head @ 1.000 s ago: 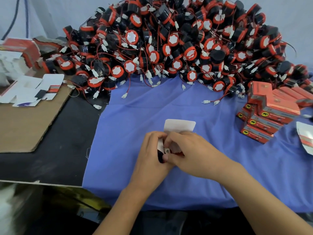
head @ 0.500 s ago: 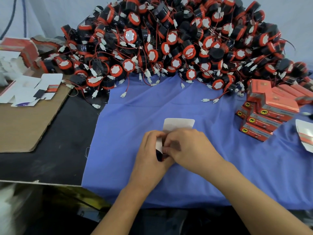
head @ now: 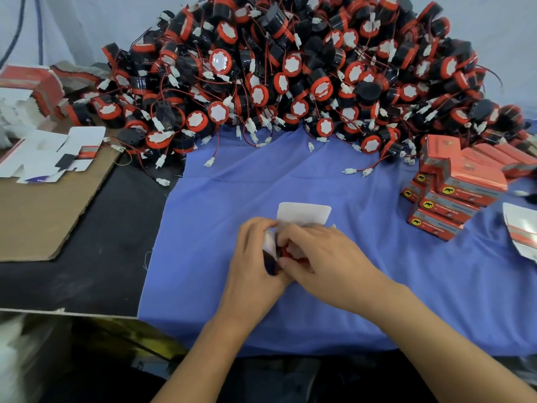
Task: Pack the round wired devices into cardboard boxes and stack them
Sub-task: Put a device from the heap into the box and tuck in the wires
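Looking down through the head camera, you have both hands meeting low in the middle, close to your body. Your left hand (head: 255, 257) is wrapped round a small cardboard box (head: 303, 213), fingers curled over its top edge, and the box's white flap stands open just beyond your fingertips. Your right hand (head: 325, 257) touches the left, its fingers bent tight on a round wired device (head: 290, 253). Only a sliver of the device's red rim shows between your fingers, at the mouth of the box; how far in it sits you cannot tell. Under both hands lies a blue cloth (head: 261, 175) spread over the dark surface (head: 96, 257). Well beyond your hands, along the far side, rises a big heap of devices (head: 290, 77), black and red with white faces, their thin red wires and white plugs trailing onto the cloth. Off to the right of your right hand, well apart from it, the packed boxes (head: 447, 196) stand stacked in red layers. Far to the left of your left hand, flat carton blanks (head: 49, 155) lie on a brown cardboard sheet (head: 37, 213).
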Demonstrator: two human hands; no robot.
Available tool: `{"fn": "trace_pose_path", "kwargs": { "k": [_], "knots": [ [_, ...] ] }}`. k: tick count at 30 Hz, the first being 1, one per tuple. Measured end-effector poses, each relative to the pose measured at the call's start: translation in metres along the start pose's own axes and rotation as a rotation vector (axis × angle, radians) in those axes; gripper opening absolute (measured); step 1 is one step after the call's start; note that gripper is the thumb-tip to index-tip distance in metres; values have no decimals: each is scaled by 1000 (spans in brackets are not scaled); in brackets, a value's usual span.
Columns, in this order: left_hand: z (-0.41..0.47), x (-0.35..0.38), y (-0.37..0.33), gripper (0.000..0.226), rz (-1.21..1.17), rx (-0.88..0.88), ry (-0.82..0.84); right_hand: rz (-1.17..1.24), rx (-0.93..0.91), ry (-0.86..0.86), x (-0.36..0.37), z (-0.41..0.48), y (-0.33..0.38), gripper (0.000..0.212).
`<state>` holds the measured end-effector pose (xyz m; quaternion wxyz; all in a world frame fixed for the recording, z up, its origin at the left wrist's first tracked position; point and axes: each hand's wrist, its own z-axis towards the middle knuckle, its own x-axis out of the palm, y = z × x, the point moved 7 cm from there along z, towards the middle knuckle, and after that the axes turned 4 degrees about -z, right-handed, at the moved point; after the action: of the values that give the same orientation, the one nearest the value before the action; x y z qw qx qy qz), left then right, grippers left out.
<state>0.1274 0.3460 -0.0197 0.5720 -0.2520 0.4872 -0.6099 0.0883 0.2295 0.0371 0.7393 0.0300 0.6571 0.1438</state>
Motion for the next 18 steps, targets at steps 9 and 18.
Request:
{"fn": "trace_pose_path", "kwargs": {
  "k": [9,18],
  "knots": [
    [-3,0,2,76,-96,-120,39,10,-110,-113,4,-4,0,17],
    [-3,-1,0,62,-27,-117,15,1049,620,-678,31,-54,-79,23]
  ]
}}
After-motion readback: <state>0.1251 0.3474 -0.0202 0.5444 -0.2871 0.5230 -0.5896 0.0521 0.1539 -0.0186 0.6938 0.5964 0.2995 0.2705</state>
